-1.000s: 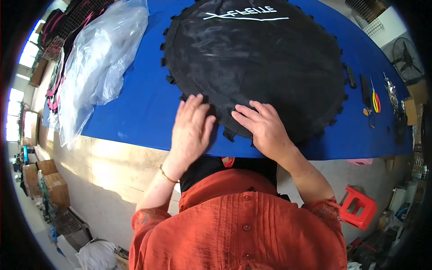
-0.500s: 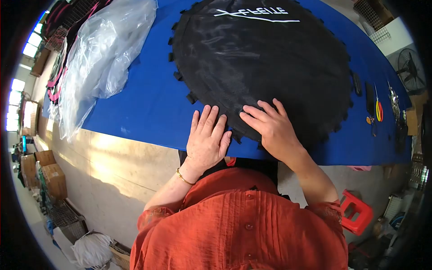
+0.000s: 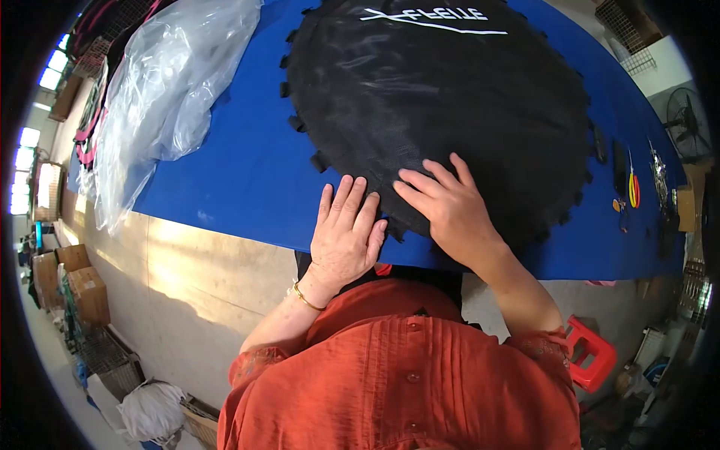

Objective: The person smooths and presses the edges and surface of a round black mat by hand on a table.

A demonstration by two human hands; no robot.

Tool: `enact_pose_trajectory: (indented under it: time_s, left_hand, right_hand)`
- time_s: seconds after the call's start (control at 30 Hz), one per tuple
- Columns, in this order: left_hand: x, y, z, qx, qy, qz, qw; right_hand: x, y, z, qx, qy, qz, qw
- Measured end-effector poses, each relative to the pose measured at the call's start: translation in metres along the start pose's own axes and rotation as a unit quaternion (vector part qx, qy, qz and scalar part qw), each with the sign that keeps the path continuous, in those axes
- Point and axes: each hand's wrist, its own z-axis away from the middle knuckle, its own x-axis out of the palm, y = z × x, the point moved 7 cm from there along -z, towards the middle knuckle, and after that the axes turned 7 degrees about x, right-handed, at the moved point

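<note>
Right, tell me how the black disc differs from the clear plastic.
The black disc is opaque; the clear plastic is see-through. The disc is round and nearly flat; the plastic is irregular and crumpled. The disc bears white lettering; the plastic shows none. Both lie at least partly on the blue tabletop.

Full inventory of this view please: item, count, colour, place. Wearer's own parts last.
Round fabric piece: 1, black with white lettering, on the table
Table covering: 1, blue, centre
Clear plastic sheet: 1, transparent, table's left end
Handled tool: 1, yellow and red, table's right end
Silvery items: too small to count, far right of table
Fan: 1, dark, upper right
Stool: 1, red, floor at right
Cardboard boxes: at least 3, brown, floor at left
Bundle: 1, white, lower left
Bracelet: 1, gold, left wrist
Shirt: 1, orange-red, on wearer
Left hand: 1, bare, fabric's near edge
Right hand: 1, bare, over the fabric
</note>
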Motion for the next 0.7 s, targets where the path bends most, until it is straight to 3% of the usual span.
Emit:
enact_pose_trajectory:
  time_s: [0.4,0.7]
  left_hand:
    - [0.002,0.001,0.0,0.004,-0.007,-0.008,1.0]
    - [0.003,0.002,-0.003,-0.007,-0.001,-0.016,1.0]
  right_hand:
    - [0.007,-0.003,-0.009,-0.001,0.027,-0.036,0.999]
    - [-0.002,0.002,0.026,0.033,0.004,0.017,0.999]
